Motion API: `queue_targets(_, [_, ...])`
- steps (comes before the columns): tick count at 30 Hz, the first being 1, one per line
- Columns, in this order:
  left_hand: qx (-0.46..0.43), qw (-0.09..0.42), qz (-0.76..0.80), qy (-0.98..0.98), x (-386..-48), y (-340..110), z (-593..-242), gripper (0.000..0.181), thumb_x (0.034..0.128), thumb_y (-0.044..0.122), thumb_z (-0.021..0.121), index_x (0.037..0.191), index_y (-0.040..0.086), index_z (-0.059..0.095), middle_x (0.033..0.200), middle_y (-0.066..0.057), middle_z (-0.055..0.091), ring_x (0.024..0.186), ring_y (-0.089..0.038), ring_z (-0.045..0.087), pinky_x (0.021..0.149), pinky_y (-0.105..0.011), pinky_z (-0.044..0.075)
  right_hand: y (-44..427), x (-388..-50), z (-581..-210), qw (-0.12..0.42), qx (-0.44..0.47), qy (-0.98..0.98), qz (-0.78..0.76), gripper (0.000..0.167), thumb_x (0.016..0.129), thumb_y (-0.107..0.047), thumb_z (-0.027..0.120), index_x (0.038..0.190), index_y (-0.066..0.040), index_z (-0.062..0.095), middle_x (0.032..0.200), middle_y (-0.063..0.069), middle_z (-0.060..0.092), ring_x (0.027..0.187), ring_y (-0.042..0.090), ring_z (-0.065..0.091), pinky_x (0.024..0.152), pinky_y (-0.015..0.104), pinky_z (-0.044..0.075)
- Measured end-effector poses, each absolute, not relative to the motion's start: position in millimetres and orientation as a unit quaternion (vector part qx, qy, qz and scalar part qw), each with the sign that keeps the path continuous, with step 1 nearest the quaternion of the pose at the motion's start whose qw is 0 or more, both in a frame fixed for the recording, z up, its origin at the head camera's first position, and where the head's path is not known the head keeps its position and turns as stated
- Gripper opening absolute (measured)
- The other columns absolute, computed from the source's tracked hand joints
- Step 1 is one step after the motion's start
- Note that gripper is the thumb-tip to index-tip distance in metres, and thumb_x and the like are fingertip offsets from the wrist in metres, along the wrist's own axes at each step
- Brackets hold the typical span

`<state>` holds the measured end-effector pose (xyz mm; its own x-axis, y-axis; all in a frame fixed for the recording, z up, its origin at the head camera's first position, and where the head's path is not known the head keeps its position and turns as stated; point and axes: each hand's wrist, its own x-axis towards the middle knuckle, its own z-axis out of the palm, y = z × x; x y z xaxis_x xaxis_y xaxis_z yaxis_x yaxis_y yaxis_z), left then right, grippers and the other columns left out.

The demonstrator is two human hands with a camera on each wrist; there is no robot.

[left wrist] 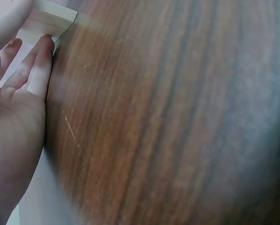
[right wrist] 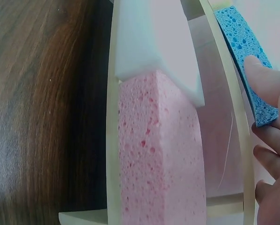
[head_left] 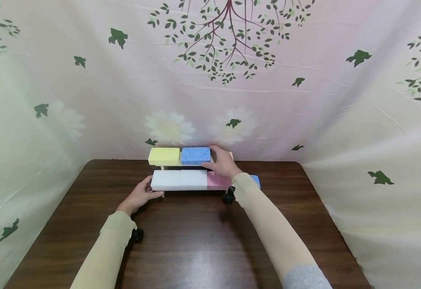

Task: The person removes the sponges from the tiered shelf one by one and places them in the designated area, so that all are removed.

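A two-tier wooden rack (right wrist: 111,164) stands at the table's back. On its upper shelf a yellow sponge (head_left: 164,156) lies left of a blue sponge (head_left: 195,155). My right hand (head_left: 223,161) holds the blue sponge at its right end, thumb in front; the right wrist view shows the thumb on its face. The lower shelf bears white blocks (head_left: 179,180) and a pink sponge (head_left: 217,180), partly behind my right hand and wrist. At the lower shelf's left end my left hand (head_left: 140,195) touches the rack, its fingers fairly straight in the left wrist view (left wrist: 18,93).
Another blue sponge (head_left: 255,180) shows at the right, beyond my right sleeve, partly hidden by it. The brown wooden table (head_left: 196,241) extends in front of the rack. A patterned cloth (head_left: 196,100) hangs behind the table and along both sides.
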<state>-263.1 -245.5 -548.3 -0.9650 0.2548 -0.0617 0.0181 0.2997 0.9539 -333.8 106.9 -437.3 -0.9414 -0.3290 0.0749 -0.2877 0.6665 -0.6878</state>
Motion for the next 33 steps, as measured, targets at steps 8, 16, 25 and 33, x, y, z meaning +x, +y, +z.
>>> queue_targets(8, [0.080,0.101,0.597,0.791,-262.0,-248.0,-548.2,0.085,0.0946,0.015,0.081,0.163,0.006,0.031,0.152,-0.023,0.050,0.131,-0.034,0.056,0.099,-0.028,0.052,115.7,-333.1,-437.9,0.023,-0.155,0.910,-0.384,0.084,0.094,-0.038,0.081,0.161,-0.010,0.039,0.163,0.010,0.045,0.149,0.030,0.043,0.118,0.051,0.041])
queue_targets(16, [0.081,0.101,0.598,0.791,-262.2,-245.8,-546.2,0.084,0.0954,0.014,0.080,0.163,0.006,0.031,0.152,-0.023,0.050,0.130,-0.033,0.056,0.099,-0.027,0.051,131.2,-332.7,-437.4,0.014,-0.168,0.912,-0.375,0.084,0.095,-0.041,0.080,0.161,-0.009,0.040,0.162,0.011,0.046,0.146,0.032,0.045,0.115,0.052,0.043])
queue_targets(25, [0.084,0.099,0.593,0.795,-263.1,-245.2,-545.7,0.085,0.0953,0.017,0.081,0.164,0.008,0.030,0.154,-0.022,0.049,0.133,-0.035,0.055,0.104,-0.035,0.050,144.6,-327.2,-432.0,0.018,-0.173,0.907,-0.385,0.080,0.096,-0.039,0.079,0.160,-0.013,0.041,0.162,0.009,0.046,0.146,0.033,0.047,0.113,0.056,0.045])
queue_targets(33, [0.082,0.098,0.585,0.801,-263.6,-245.9,-547.0,0.084,0.0951,0.018,0.081,0.163,0.007,0.032,0.152,-0.022,0.051,0.130,-0.033,0.057,0.102,-0.033,0.051,159.7,-323.4,-434.0,0.020,-0.177,0.903,-0.391,0.081,0.095,-0.041,0.080,0.161,-0.015,0.041,0.162,0.008,0.046,0.147,0.034,0.046,0.114,0.058,0.043])
